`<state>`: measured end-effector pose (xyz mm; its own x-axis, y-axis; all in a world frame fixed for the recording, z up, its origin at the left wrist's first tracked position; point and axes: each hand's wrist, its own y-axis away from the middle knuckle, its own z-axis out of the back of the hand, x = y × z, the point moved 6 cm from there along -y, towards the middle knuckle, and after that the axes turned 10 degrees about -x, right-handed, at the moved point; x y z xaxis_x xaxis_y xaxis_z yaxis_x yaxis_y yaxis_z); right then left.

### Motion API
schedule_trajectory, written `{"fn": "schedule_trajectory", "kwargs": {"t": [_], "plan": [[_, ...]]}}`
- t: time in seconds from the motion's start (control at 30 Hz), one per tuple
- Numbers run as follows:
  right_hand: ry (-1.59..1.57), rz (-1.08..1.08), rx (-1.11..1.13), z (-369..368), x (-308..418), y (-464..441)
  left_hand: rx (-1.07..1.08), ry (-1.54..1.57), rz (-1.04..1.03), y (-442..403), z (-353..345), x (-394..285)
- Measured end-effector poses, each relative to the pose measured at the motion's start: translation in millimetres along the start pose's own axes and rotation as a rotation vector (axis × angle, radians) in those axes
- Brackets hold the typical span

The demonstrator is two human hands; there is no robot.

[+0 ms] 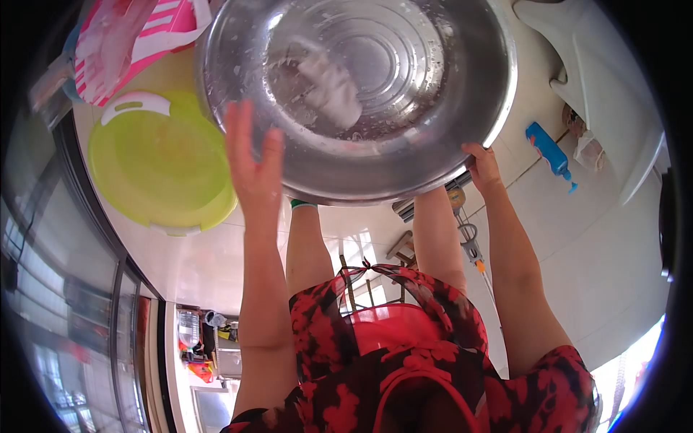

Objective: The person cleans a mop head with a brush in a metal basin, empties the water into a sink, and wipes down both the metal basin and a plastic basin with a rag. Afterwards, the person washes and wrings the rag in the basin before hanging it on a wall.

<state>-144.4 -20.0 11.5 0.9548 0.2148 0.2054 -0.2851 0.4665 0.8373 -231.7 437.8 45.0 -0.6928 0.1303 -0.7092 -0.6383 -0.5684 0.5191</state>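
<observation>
A large, shiny steel basin point(346, 169) is tilted in front of me, its inside wet with drops. Inside it is a whitish, smeared shape point(328, 90), which may be a cloth or a reflection; I cannot tell. My right hand point(484, 167) grips the basin's near right rim, thumb on top and the other fingers hidden underneath. At the left rim, my left hand point(256, 162) is slightly blurred, with its fingers spread and nothing held. Whether it touches the basin is not clear.
A lime-green tub point(155, 162) with white handles stands on the tiled floor at left. Behind it is a pink-and-white striped basket point(155, 40). At right are a blue bottle point(550, 150) lying down and a white curved fixture point(613, 79). A glass sliding door point(65, 267) runs along the left.
</observation>
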Motion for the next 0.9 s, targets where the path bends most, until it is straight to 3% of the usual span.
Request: {"fn": "schedule_trajectory", "kwargs": {"t": [0.07, 0.2, 0.27, 0.3, 0.37, 0.47, 0.6, 0.63, 0.67, 0.77, 0.9], "plan": [[0.005, 0.013, 0.005, 12, -1, -6, -0.238, -0.098, 0.051, -26, 12, 29], [-0.016, 0.036, 0.002, 39, 5, -1, -0.246, -0.262, 0.147, -83, 9, 66], [-0.041, 0.062, -0.019, 47, 14, 18, -0.084, -0.083, 0.456, -98, -2, 72], [-0.053, 0.064, -0.029, 56, 13, 25, -0.073, -0.081, 0.444, -98, -4, 68], [-0.032, 0.054, -0.031, 77, 9, 41, -0.365, 0.339, 0.588, -85, 5, 62], [0.049, 0.05, -0.037, 90, 14, 94, -0.426, 0.516, 0.559, -59, 58, 7], [-0.014, 0.076, 0.021, 91, 44, 169, -0.566, 0.419, 0.436, -18, 144, -126], [-0.065, 0.075, 0.037, 93, 52, 184, -0.546, 0.303, 0.31, -14, 172, -147], [-0.155, 0.069, 0.053, 93, 65, 203, -0.585, 0.352, 0.336, -11, 187, -174], [-0.439, 0.097, 0.075, 112, 97, 218, -0.542, 0.374, 0.229, -20, 186, -264], [-0.615, 0.131, 0.031, 167, 135, 247, -0.259, 0.301, -0.053, -41, 164, -399]]}}
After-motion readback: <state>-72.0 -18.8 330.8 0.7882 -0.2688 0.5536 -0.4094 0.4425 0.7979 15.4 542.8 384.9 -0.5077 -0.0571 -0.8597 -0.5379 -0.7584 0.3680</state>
